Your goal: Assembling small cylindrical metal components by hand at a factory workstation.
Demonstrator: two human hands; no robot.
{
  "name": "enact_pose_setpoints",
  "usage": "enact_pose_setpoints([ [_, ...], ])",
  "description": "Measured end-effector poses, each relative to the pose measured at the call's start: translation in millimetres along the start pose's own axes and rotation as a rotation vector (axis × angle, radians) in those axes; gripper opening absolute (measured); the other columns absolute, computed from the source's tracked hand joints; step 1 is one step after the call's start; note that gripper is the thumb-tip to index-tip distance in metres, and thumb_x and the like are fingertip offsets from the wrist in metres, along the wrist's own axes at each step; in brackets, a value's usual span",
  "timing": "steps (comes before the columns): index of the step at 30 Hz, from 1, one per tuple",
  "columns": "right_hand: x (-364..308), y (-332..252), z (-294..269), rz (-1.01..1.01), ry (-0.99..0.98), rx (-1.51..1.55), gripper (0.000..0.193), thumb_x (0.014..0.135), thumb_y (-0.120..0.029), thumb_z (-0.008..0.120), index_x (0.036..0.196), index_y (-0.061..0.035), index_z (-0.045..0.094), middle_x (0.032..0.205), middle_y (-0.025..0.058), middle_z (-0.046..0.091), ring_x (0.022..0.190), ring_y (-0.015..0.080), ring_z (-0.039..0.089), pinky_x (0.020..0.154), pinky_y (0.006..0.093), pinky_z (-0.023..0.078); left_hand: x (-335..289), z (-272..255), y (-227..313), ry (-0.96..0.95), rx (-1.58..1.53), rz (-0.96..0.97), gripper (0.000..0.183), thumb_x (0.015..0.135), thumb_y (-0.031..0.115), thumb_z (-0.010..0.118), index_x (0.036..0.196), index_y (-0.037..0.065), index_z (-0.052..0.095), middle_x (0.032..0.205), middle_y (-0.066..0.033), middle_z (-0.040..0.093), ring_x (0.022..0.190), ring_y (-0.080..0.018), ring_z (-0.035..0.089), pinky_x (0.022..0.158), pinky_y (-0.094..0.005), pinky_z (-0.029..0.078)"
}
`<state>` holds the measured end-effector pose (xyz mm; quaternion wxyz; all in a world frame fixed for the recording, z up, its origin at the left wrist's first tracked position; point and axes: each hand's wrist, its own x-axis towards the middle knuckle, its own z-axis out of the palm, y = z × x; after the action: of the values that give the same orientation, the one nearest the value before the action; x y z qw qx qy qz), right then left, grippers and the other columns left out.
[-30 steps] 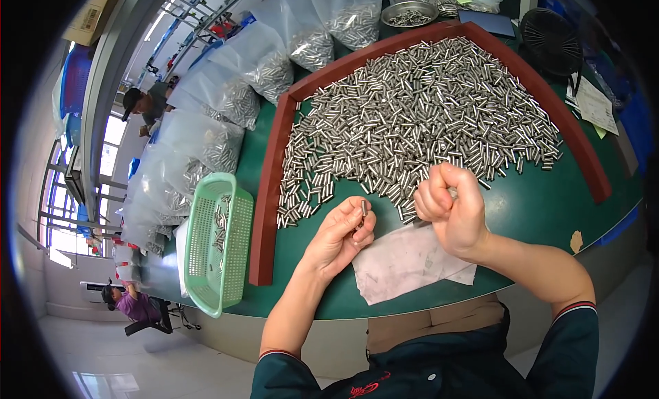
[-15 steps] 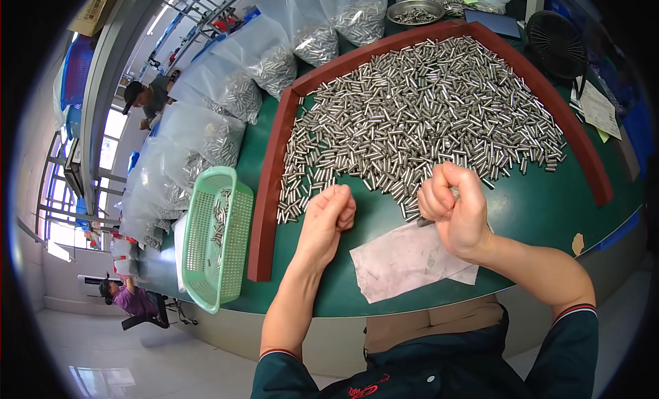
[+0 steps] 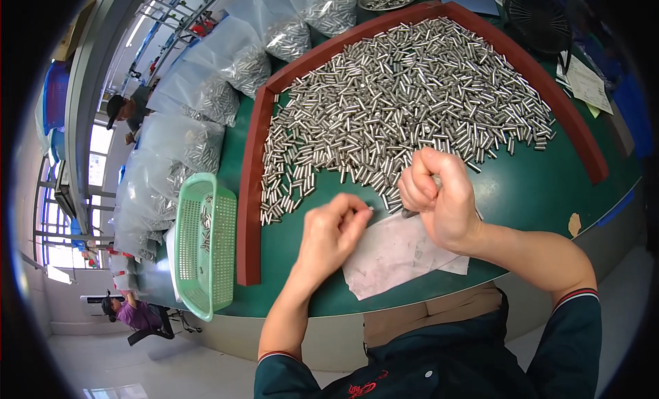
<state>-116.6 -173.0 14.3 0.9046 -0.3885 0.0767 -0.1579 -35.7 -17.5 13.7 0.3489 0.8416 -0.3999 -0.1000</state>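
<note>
A large pile of short, shiny metal pins covers the green table in front of me. My left hand is closed in a pinch just short of the pile's near edge, and a tiny bright tip of a metal pin shows at its fingertips. My right hand is curled into a fist over the near edge of the pile. From under its fingers pokes a dark grey end, apparently another metal pin; the inside of the fist is hidden. A stained pinkish cloth lies flat beneath and between my hands.
A dark red frame borders the pins on three sides. Left of it stands a green basket with some pins inside. Clear bags of pins line the table's left and far side. A black fan stands far right.
My left hand has moved right, toward my right hand, and its fingers have gone from a loose fist to a pinch. My right hand stays closed near the cloth. The whole view has shifted slightly.
</note>
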Motion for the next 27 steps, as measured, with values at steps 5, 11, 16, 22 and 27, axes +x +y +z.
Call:
enact_pose_setpoints([
  [5, -2, 9, 5, 0.004, -0.057, -0.008, 0.037, 0.085, -0.024, 0.033, 0.051, -0.0106, 0.028, 0.042, -0.0019, 0.024, 0.041, 0.0086, 0.018, 0.041, 0.0250, 0.017, -13, 10, 8, -0.097, -0.008, -0.020, 0.009, 0.073, 0.004, 0.063, 0.072, -0.002, 0.057, 0.048, -0.0006, 0.045, 0.042, -0.0059, 0.037, 0.041, -0.0220, 0.032],
  [11, -1, 17, 2, 0.018, -0.086, 0.027, 0.038, 0.085, -0.024, 0.033, 0.050, -0.0104, 0.028, 0.043, -0.0015, 0.025, 0.041, 0.0090, 0.020, 0.042, 0.0250, 0.018, -14, 14, 7, -0.072, -0.003, 0.004, 0.011, 0.071, 0.005, 0.064, 0.070, 0.000, 0.054, 0.047, -0.0087, 0.047, 0.039, -0.0217, 0.046, 0.040, -0.0309, 0.036],
  [16, -1, 18, 1, 0.002, -0.099, 0.030, 0.030, 0.079, -0.016, 0.033, 0.051, -0.0083, 0.029, 0.046, -0.0021, 0.028, 0.044, 0.0060, 0.022, 0.040, 0.0232, 0.018, -14, 13, 8, -0.078, 0.011, 0.011, 0.011, 0.071, 0.005, 0.064, 0.070, 0.000, 0.054, 0.047, -0.0090, 0.048, 0.040, -0.0221, 0.046, 0.041, -0.0314, 0.036],
  [22, -1, 16, 5, 0.015, -0.088, -0.034, 0.037, 0.084, -0.022, 0.032, 0.050, -0.0103, 0.026, 0.042, -0.0017, 0.025, 0.041, 0.0088, 0.019, 0.042, 0.0253, 0.018, -14, 13, 9, -0.080, 0.036, 0.012, 0.012, 0.071, 0.006, 0.065, 0.069, 0.000, 0.054, 0.048, -0.0087, 0.048, 0.040, -0.0216, 0.046, 0.040, -0.0309, 0.036],
  [27, -3, 16, 6, 0.005, -0.086, -0.053, 0.037, 0.084, -0.021, 0.031, 0.049, -0.0100, 0.026, 0.042, -0.0016, 0.025, 0.041, 0.0088, 0.020, 0.042, 0.0257, 0.018, -15, 13, 9, -0.072, 0.043, 0.027, 0.012, 0.070, 0.006, 0.065, 0.068, 0.001, 0.055, 0.048, -0.0083, 0.048, 0.040, -0.0206, 0.046, 0.040, -0.0308, 0.036],
])
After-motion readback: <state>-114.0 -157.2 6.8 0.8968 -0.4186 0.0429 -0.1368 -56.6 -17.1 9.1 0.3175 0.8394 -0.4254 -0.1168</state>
